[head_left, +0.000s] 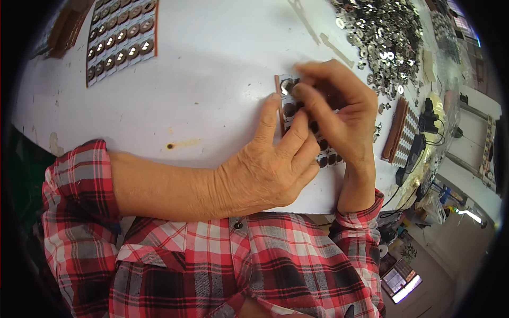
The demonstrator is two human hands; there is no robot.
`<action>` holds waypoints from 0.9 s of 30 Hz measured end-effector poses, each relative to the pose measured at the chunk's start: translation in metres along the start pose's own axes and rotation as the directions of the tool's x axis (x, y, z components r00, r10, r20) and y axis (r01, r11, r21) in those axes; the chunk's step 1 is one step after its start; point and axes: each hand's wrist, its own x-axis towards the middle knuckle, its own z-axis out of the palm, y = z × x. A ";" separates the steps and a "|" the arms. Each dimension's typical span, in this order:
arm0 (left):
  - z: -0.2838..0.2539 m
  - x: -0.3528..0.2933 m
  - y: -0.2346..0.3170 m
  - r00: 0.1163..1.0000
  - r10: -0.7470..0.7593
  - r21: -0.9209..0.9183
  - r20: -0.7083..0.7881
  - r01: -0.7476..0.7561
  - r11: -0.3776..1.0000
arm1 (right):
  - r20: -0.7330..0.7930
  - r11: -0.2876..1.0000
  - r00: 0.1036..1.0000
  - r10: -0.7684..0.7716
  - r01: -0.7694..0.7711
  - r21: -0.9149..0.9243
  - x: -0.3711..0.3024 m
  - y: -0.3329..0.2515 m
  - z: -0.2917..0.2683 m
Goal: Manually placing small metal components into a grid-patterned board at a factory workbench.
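Observation:
A small panel (283,117) with a brown edge and rows of dark round discs lies on the white table, partly covered by my hands. My left hand (273,169) rests across its left side with fingers spread, the index finger beside the brown edge and other fingertips on the discs. Over the far row, my right hand (344,108) is bent inward, thumb and fingertips drawn together and slightly blurred. They are at a shiny round disc (287,86) in the far left corner of the panel. Whatever small piece the right fingers hold is hidden.
Loose silvery metal pieces (382,37) are heaped at the far right. Stacked panels (401,131) stand right of my right hand, near black cables and adapters (416,151). A larger panel of discs (122,40) lies far left, beside a brown stack (66,29).

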 end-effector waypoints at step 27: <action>-0.002 -0.002 0.006 1.000 -0.008 0.068 0.026 0.006 0.998 | -0.157 0.935 0.950 -0.271 0.221 -0.276 -0.007 -0.004 0.018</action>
